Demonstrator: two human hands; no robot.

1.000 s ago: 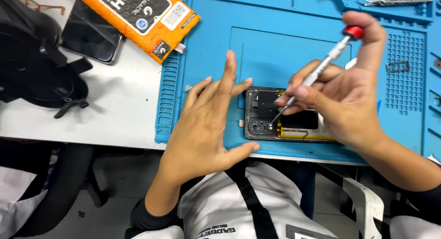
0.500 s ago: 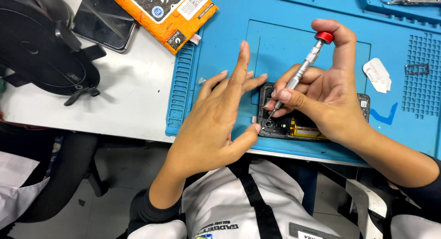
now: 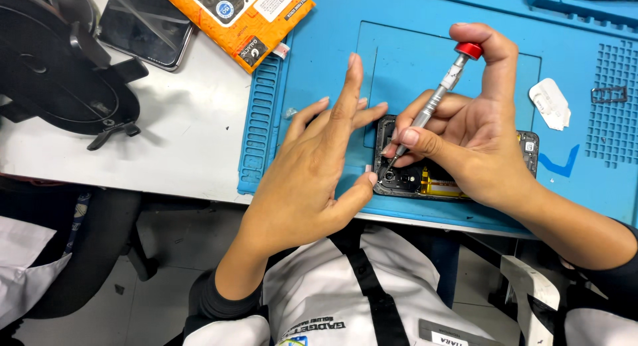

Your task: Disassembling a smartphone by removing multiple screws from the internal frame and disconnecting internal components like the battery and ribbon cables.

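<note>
my right hand (image 3: 478, 143) is clenched on the screwdriver (image 3: 435, 97): thumb and fingers pinch the metal shaft low down, and my forefinger curls over the red cap on top. the driver leans, cap up and away from me toward the right, tip down and toward the left, and the tip sits on the left end of the phone (image 3: 425, 176), just by the camera openings. i cannot tell whether it is seated in a screw head; that spot is too small.

the phone lies back-open on the blue mat (image 3: 412, 67), near the mat's front edge, its long axis running left to right. my right hand covers most of its middle and right part, so only the dark left end and a strip of yellow along the near edge show.

my left hand (image 3: 319, 180) grasps nothing. it is spread, fingers fanned out, thumb tip touching the phone's left edge just beside the driver tip, fingertips resting near the far left corner. so both hands meet at the left end, the right one working from above.

further right on the mat, well apart from the phone, lies a small white piece (image 3: 550, 103). off the mat's left far corner sits an orange box (image 3: 232, 17).
</note>
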